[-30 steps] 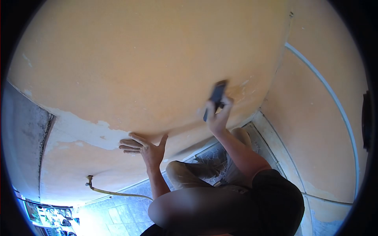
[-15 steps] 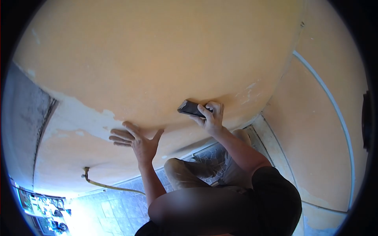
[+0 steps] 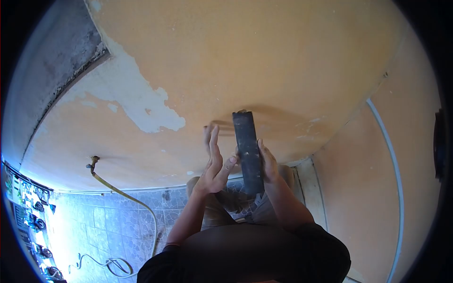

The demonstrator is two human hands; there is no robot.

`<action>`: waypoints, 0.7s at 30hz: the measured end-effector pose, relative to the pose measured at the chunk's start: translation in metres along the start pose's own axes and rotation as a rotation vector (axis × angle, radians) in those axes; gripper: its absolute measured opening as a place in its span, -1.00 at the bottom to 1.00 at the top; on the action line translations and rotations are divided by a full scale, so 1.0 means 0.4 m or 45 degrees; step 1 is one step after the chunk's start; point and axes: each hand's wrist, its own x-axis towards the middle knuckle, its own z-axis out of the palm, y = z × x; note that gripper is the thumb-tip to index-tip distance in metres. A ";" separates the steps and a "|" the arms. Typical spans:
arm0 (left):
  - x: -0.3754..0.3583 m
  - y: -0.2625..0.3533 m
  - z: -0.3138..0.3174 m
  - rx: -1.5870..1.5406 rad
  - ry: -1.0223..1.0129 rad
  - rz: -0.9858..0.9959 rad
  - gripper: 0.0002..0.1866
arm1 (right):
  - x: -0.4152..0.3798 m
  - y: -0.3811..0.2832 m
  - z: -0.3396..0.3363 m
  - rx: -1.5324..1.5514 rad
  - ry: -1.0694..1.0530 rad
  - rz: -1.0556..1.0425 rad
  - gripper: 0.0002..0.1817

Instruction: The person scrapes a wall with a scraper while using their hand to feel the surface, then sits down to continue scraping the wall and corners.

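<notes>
A long, dark sanding block [image 3: 248,153] stands nearly upright in front of me, its flat, speckled face turned towards the camera. My right hand [image 3: 269,162] is closed around it from the right side, the fingers partly hidden behind it. Just to its left is my left hand [image 3: 214,167], open, with fingers stretched up and the thumb tip close to the block's edge. Beyond both hands rises the orange-painted wall [image 3: 302,61], with a pale patch of bare filler or peeled paint [image 3: 141,106] on the left.
A brass tap [image 3: 94,162] juts from the wall at left, with a yellowish hose [image 3: 127,195] running down to the tiled floor [image 3: 101,214]. A pale pipe [image 3: 391,155] follows the right wall. My bent knees are below the hands. Motorbikes [image 3: 40,221] show outside at far left.
The sanding block has come away from the wall and turned upright. My left hand has left the wall and moved right, beside the block. The view has shifted.
</notes>
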 end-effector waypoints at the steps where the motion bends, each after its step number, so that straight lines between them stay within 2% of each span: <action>1: 0.005 0.006 0.014 -0.397 -0.072 -0.010 0.03 | -0.005 -0.007 -0.002 -0.018 0.000 0.012 -0.35; 2: 0.017 0.022 0.027 -0.638 -0.059 0.001 -0.09 | -0.010 -0.011 -0.001 0.095 -0.146 0.063 -0.34; 3: 0.025 0.037 0.025 -0.652 -0.043 -0.004 -0.09 | -0.015 -0.013 0.001 0.211 -0.291 0.117 -0.33; 4: 0.030 0.051 0.016 -0.979 -0.255 -0.183 -0.13 | -0.021 -0.009 0.004 0.200 -0.290 0.132 -0.33; 5: 0.033 0.056 0.007 -1.300 -0.475 -0.358 -0.17 | -0.026 -0.002 0.007 0.373 -0.386 0.140 -0.34; 6: 0.031 0.031 0.008 -1.392 -0.563 -0.391 -0.23 | -0.031 0.004 0.012 0.546 -0.483 0.145 -0.35; 10: 0.036 0.049 0.031 -1.419 -0.502 -0.195 -0.25 | -0.047 -0.003 0.021 0.650 -0.586 0.163 -0.37; 12: 0.025 0.035 0.028 -1.379 -0.592 -0.254 -0.28 | -0.052 -0.008 0.016 0.701 -0.480 0.208 -0.39; 13: 0.025 0.035 0.023 -1.370 -0.579 -0.214 -0.28 | -0.052 -0.011 0.015 0.674 -0.511 0.209 -0.39; 15: 0.032 0.042 0.016 -1.346 -0.641 -0.318 -0.31 | -0.048 -0.020 0.012 0.689 -0.493 0.219 -0.39; 16: 0.036 0.052 0.030 -1.294 -0.514 -0.250 -0.35 | -0.047 -0.028 0.008 0.705 -0.495 0.273 -0.39; 19: 0.061 0.059 0.016 -1.207 -0.502 -0.011 -0.38 | -0.029 -0.053 -0.006 0.543 -0.533 0.298 -0.37; 21: 0.072 0.102 -0.012 -1.193 -0.501 0.011 -0.38 | -0.029 -0.080 -0.005 0.360 -0.519 0.244 -0.37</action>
